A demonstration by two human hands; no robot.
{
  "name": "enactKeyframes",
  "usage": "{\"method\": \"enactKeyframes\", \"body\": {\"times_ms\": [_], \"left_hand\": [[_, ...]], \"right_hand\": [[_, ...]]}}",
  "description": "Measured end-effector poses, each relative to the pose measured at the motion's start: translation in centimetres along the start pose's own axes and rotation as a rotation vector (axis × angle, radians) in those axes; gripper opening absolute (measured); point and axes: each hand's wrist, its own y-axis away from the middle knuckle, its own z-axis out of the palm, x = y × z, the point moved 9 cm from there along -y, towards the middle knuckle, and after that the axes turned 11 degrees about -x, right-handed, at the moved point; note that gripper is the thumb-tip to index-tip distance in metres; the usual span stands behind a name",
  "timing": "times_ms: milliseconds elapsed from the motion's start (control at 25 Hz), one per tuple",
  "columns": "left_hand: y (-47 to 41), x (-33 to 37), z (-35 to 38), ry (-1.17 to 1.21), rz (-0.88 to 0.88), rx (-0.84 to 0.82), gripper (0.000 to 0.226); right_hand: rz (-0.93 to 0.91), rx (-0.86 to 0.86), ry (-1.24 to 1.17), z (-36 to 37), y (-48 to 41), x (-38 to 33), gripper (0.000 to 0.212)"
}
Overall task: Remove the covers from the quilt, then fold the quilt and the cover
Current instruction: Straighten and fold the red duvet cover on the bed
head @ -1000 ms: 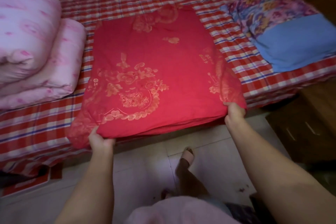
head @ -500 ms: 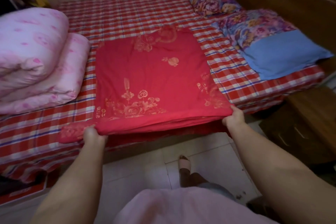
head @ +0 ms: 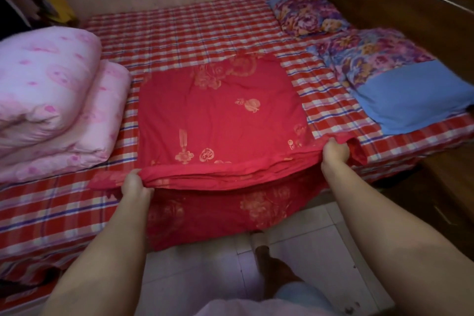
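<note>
A red cover (head: 218, 115) with gold flower prints lies folded in layers on the bed, its lower layer hanging over the bed's front edge. My left hand (head: 134, 185) grips the folded front edge at its left corner. My right hand (head: 334, 152) grips the same edge at the right corner. To the left on the bed sits the pink quilt (head: 48, 100), folded into a thick bundle.
The bed (head: 179, 31) has a red checked sheet. Two floral and blue pillows (head: 400, 79) lie at the right by a wooden headboard (head: 400, 0). A dark wooden cabinet (head: 451, 192) stands right of the bed. My foot (head: 261, 246) stands on the tiled floor.
Both hands have pushed the cover's front edge forward onto the bed, so the folded top part is shorter. A lower layer now hangs over the bed's front edge. The view has tilted up.
</note>
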Motion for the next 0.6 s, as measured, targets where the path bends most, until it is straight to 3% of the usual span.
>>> {"method": "enactKeyframes", "body": {"times_ms": [160, 240, 400, 480, 600], "left_hand": [[-1.3, -3.6, -1.5, 0.107, -0.08, 0.059, 0.022], [-1.3, -6.0, -3.0, 0.114, -0.131, 0.123, 0.036], [-2.6, -9.9, -8.0, -0.037, -0.208, 0.271, 0.047], [-1.6, -12.5, -9.7, -0.055, -0.292, 0.322, 0.038], [0.7, -17.0, -10.9, -0.282, -0.518, 0.374, 0.004]], "right_hand": [[0.234, 0.11, -0.036, -2.3, -1.4, 4.2, 0.039], [0.271, 0.189, 0.0, -4.3, -1.6, 7.0, 0.037], [0.3, 0.012, -0.072, -6.4, -4.8, 13.1, 0.04], [0.391, -0.04, -0.02, -8.4, -4.2, 16.7, 0.024], [0.552, -0.01, 0.113, -10.4, -2.6, 21.0, 0.013]]}}
